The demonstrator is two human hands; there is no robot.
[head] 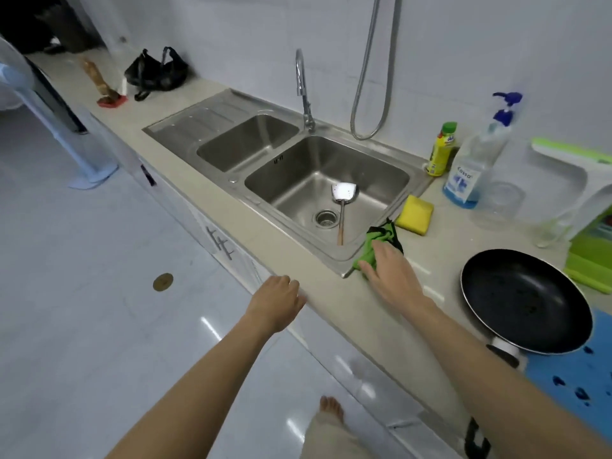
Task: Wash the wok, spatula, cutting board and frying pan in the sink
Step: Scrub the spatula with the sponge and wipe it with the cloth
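Washing looks barely begun: the right hand (390,270) presses flat on a green cloth (376,245) at the sink's (334,256) near-right corner, while the left hand (281,301), fingers curled under, rests on the table's (364,313) front edge. The spatula (342,207) lies in the right basin, blade toward the wall, handle toward the person. The frying pan (526,301) waits at the table's right; next likely means lifting cloth to spatula

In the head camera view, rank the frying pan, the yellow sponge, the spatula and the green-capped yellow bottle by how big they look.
1. frying pan, though it lies nearest
2. spatula
3. and 4. yellow bottle and yellow sponge, too alike to rank
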